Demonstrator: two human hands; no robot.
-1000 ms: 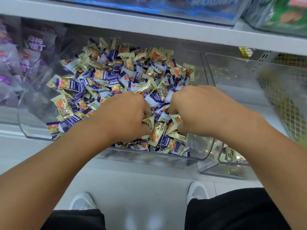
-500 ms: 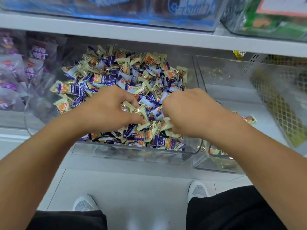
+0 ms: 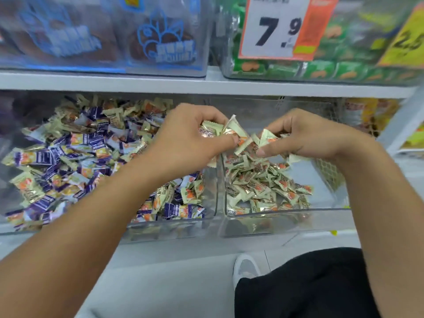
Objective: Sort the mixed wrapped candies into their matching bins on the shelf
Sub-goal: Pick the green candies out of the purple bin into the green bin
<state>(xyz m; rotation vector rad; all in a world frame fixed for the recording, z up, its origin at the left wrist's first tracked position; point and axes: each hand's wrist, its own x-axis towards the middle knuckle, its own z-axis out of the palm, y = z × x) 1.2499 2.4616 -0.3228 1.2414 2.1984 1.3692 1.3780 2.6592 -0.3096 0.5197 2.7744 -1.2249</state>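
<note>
Crinkly cream candies [image 3: 231, 131] in hands

You have a single view to go on — a wide-angle camera on your head, facing forward and tilted down, close in on the shelf front [image 3: 206, 86], whose edge runs straight across the upper third of the frame. Your forearms come in from the lower left and lower right corners, the clear bins [image 3: 286, 216] fill the middle band, and the bottom right takes in a white shoe [image 3: 245, 269] on the floor — so it looks steeply down.
</note>
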